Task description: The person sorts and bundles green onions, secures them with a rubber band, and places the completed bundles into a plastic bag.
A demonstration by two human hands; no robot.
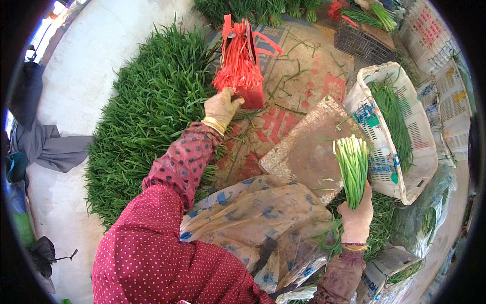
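Note:
My gloved right hand (pixel 356 218) grips a bunch of green chives (pixel 351 173), its pale cut ends pointing up and away from me. My gloved left hand (pixel 221 106) is at the lower ends of a thick hank of red plastic ties (pixel 240 62). Its fingertips touch or nearly touch the ties; whether a strand is pinched is hidden. The ties hang over a red box-like holder (pixel 252 99). Left of that hand spreads a large heap of green chives (pixel 152 87).
A white plastic crate (pixel 415 133) on the right holds more chives. Before it lies a worn flat board (pixel 303 148). Patterned plastic sheeting (pixel 262 216) covers my lap area. A dark crate (pixel 362 40) and tied bunches (pixel 273 11) stand at the back.

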